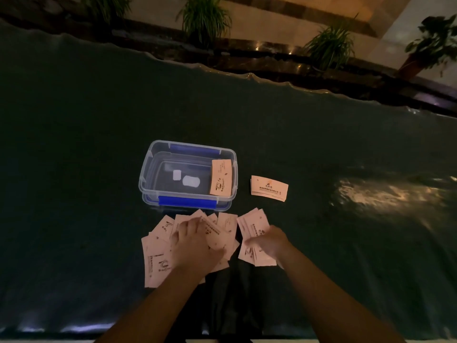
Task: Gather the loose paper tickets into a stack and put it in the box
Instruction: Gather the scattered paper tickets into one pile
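Several pale paper tickets (158, 258) lie fanned out and overlapping on the dark table, just in front of a clear plastic box (148, 169) with blue latches. My left hand (195, 246) rests flat on the left pile, fingers spread toward the box. My right hand (268, 241) presses on a smaller bunch of tickets (252, 224) to the right. One ticket (221, 177) leans against the box's right inner wall. A neat stack of tickets (269, 188) lies on the table to the right of the box.
The table has a dark glossy cover (74, 144) with a rippled far edge. Potted plants (205, 18) stand beyond it. Two small white pieces (190, 180) show at the box's bottom. A bright reflection (376, 194) lies at the right.
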A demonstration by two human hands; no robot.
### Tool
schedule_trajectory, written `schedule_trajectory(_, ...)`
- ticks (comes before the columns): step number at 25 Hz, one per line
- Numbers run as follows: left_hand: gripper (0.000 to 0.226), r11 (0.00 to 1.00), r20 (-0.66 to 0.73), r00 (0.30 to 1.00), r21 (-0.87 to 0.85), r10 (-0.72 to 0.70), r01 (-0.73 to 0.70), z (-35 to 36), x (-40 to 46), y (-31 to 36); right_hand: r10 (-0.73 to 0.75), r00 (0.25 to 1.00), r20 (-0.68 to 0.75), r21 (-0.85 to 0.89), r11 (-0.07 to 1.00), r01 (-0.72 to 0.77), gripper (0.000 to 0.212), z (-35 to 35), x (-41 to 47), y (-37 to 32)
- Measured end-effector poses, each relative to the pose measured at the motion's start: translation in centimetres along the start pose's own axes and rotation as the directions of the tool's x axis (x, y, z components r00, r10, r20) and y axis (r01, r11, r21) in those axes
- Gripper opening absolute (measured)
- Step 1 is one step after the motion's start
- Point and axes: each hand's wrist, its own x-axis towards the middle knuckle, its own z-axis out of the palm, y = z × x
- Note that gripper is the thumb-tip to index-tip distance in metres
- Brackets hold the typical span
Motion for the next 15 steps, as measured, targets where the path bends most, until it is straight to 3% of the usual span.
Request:
schedule_trajectory(4,0.094,0.989,0.051,0.989,-0.056,0.139,-0.136,0.2,0.2,-0.5,0.026,0.998,0.053,0.138,0.99,-0.033,0.055,0.6,-0.5,-0.7)
schedule_trajectory(6,0.092,0.956,0.122,0.96,-0.187,0.25,-0.226,0.2,-0.1,-0.7,0.028,0.996,0.087,0.163,0.986,-0.042,0.053,1.0,-0.7,-1.3)
schedule_trajectory(8,0.097,0.922,0.197,0.936,-0.319,0.292,-0.221,-0.1,-0.3,-0.9,0.025,0.994,0.106,0.169,0.985,-0.043,0.05,1.3,-0.8,-1.6)
schedule_trajectory(9,0.101,0.923,0.218,0.924,-0.3,0.314,-0.243,-0.3,-0.4,-1.1,0.025,0.994,0.103,0.171,0.984,-0.042,0.05,1.4,-0.8,-1.6)
schedule_trajectory(11,0.109,0.924,0.285,0.879,-0.073,0.381,-0.376,-0.7,-0.2,-1.4,0.02,0.995,0.094,0.168,0.985,-0.035,0.05,1.4,-0.8,-1.5)
schedule_trajectory(13,0.113,0.841,0.358,0.821,0.149,0.445,-0.521,-1.5,0.3,-1.4,0.015,0.997,0.079,0.177,0.984,-0.029,0.052,1.3,-0.7,-1.3)
schedule_trajectory(15,0.11,0.769,0.369,0.799,0.268,0.474,-0.58,-2.4,1.3,-0.7,0.013,0.998,0.067,0.197,0.98,-0.026,0.055,1.1,-0.5,-1.0)
